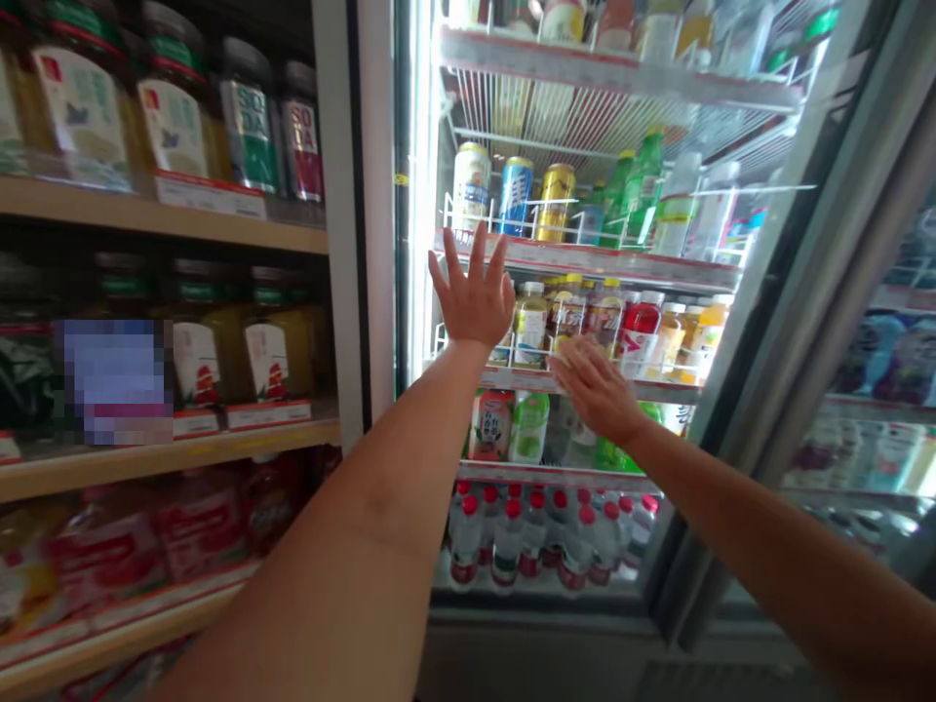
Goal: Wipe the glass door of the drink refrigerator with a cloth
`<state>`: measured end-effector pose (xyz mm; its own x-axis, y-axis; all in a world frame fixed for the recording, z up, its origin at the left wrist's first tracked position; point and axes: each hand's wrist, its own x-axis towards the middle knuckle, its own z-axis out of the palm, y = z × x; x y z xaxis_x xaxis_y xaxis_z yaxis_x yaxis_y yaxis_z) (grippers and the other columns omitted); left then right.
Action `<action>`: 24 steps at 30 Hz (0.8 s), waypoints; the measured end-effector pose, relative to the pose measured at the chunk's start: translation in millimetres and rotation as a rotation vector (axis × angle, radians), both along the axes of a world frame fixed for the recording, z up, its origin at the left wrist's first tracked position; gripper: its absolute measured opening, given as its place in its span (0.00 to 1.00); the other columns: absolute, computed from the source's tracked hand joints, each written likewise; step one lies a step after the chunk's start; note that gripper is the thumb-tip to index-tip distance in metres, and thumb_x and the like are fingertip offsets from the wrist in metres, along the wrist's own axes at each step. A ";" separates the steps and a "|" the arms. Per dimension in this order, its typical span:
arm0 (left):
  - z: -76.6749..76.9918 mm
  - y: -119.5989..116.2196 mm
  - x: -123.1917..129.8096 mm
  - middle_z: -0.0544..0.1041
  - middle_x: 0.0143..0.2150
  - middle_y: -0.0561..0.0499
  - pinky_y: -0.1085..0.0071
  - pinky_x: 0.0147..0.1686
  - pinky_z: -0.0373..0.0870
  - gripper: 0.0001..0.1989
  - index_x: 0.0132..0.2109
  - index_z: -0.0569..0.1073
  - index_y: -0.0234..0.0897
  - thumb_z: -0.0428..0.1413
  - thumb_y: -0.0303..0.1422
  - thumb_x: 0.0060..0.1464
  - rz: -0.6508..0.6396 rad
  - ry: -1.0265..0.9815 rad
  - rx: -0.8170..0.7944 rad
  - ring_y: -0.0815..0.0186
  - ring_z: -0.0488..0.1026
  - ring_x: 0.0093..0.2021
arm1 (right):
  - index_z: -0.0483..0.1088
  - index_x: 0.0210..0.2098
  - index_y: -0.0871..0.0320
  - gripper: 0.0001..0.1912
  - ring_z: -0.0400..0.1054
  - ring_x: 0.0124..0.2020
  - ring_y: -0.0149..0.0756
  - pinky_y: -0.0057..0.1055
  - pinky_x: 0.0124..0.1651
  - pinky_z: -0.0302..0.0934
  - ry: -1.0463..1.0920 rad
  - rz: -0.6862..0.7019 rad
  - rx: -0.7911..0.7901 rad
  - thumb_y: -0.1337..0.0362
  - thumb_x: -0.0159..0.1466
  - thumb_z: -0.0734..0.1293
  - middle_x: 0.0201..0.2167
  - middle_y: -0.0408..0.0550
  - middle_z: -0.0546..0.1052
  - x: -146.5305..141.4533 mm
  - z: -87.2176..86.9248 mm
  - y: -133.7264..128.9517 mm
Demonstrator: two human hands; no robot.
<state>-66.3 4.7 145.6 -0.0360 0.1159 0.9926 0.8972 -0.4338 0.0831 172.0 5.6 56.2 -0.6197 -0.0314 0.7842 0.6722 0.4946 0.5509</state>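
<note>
My left hand is stretched out with its fingers spread, in front of a lit drinks fridge. Above its fingertips stand a white can, a blue can and a gold can on a wire-fronted shelf. My right hand reaches in from the right, fingers extended and palm turned partly away. A yellowish bottle stands between the two hands, and a red bottle is just past the right one. Neither hand holds anything; whether either touches a surface I cannot tell.
Wooden shelves with large bottles and price tags line the left side. Clear bottles with red caps fill the fridge bottom. Green bottles stand on the can shelf. A metal door frame slants along the right.
</note>
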 end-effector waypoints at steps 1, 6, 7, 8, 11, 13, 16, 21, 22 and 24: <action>-0.2 0.1 -0.1 0.52 0.76 0.58 0.38 0.74 0.28 0.29 0.71 0.61 0.48 0.49 0.35 0.64 0.006 0.002 -0.001 0.51 0.31 0.77 | 0.59 0.70 0.49 0.30 0.55 0.72 0.48 0.54 0.71 0.60 -0.062 0.008 -0.024 0.68 0.71 0.64 0.67 0.51 0.69 -3.7 -0.3 -0.1; -0.3 0.6 0.3 0.49 0.76 0.63 0.37 0.74 0.27 0.35 0.72 0.58 0.47 0.50 0.34 0.57 0.025 0.003 -0.033 0.55 0.25 0.77 | 0.57 0.71 0.47 0.29 0.53 0.73 0.49 0.56 0.71 0.58 0.180 -0.022 0.007 0.67 0.72 0.62 0.70 0.51 0.65 -14.3 17.5 0.9; 0.0 1.1 0.4 0.48 0.76 0.65 0.37 0.74 0.26 0.36 0.71 0.58 0.48 0.50 0.34 0.55 0.024 0.006 -0.046 0.57 0.22 0.77 | 0.57 0.72 0.48 0.30 0.52 0.73 0.50 0.57 0.71 0.58 0.228 -0.025 0.023 0.67 0.72 0.61 0.70 0.52 0.64 -16.0 18.8 1.4; 0.4 1.7 0.5 0.47 0.76 0.66 0.38 0.74 0.25 0.36 0.71 0.57 0.48 0.50 0.34 0.55 0.022 0.005 -0.059 0.59 0.20 0.77 | 0.56 0.72 0.49 0.30 0.51 0.74 0.51 0.57 0.71 0.58 0.231 -0.027 0.029 0.67 0.72 0.61 0.70 0.52 0.64 -18.0 17.6 1.8; 1.5 3.1 0.5 0.45 0.77 0.66 0.43 0.75 0.21 0.31 0.72 0.58 0.47 0.47 0.36 0.62 0.017 -0.003 -0.092 0.59 0.19 0.76 | 0.56 0.72 0.48 0.31 0.53 0.73 0.49 0.54 0.71 0.59 0.005 0.000 0.005 0.66 0.72 0.63 0.68 0.50 0.67 -24.9 5.6 1.7; 1.9 2.6 0.4 0.45 0.77 0.65 0.45 0.75 0.20 0.29 0.72 0.59 0.47 0.45 0.36 0.65 0.011 -0.011 -0.098 0.58 0.21 0.76 | 0.52 0.73 0.48 0.33 0.55 0.72 0.46 0.51 0.71 0.59 -0.121 0.034 -0.001 0.67 0.72 0.63 0.67 0.49 0.69 -29.8 2.2 0.9; 1.5 0.2 0.3 0.47 0.77 0.63 0.43 0.75 0.22 0.29 0.72 0.59 0.47 0.47 0.36 0.65 -0.005 -0.010 -0.079 0.56 0.23 0.77 | 0.44 0.76 0.52 0.37 0.54 0.73 0.45 0.51 0.73 0.57 0.009 0.069 0.002 0.71 0.71 0.60 0.69 0.52 0.67 -38.0 15.2 0.9; 1.4 1.5 0.7 0.47 0.77 0.64 0.44 0.75 0.21 0.29 0.72 0.59 0.48 0.47 0.35 0.65 -0.005 -0.014 -0.073 0.59 0.20 0.76 | 0.44 0.75 0.53 0.38 0.46 0.75 0.48 0.56 0.74 0.53 0.271 0.093 -0.005 0.74 0.69 0.58 0.72 0.54 0.59 -58.2 30.4 7.0; 1.7 2.3 0.7 0.46 0.77 0.64 0.44 0.75 0.20 0.29 0.72 0.59 0.47 0.46 0.35 0.65 0.000 -0.013 -0.080 0.60 0.19 0.76 | 0.46 0.75 0.53 0.37 0.45 0.76 0.48 0.56 0.74 0.53 0.228 0.098 -0.024 0.74 0.69 0.58 0.72 0.53 0.60 -62.6 27.4 8.2; 2.1 3.1 0.4 0.45 0.77 0.65 0.45 0.75 0.20 0.29 0.72 0.59 0.47 0.46 0.35 0.66 0.009 -0.012 -0.091 0.60 0.19 0.76 | 0.49 0.74 0.52 0.36 0.45 0.76 0.47 0.56 0.74 0.53 0.103 0.114 -0.067 0.73 0.69 0.59 0.71 0.53 0.62 -69.7 21.4 9.7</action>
<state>-65.8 7.9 147.7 -0.0494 0.2050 0.9775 0.8999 -0.4155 0.1326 102.3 15.4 77.6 -0.5310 -0.0426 0.8463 0.6612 0.6038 0.4452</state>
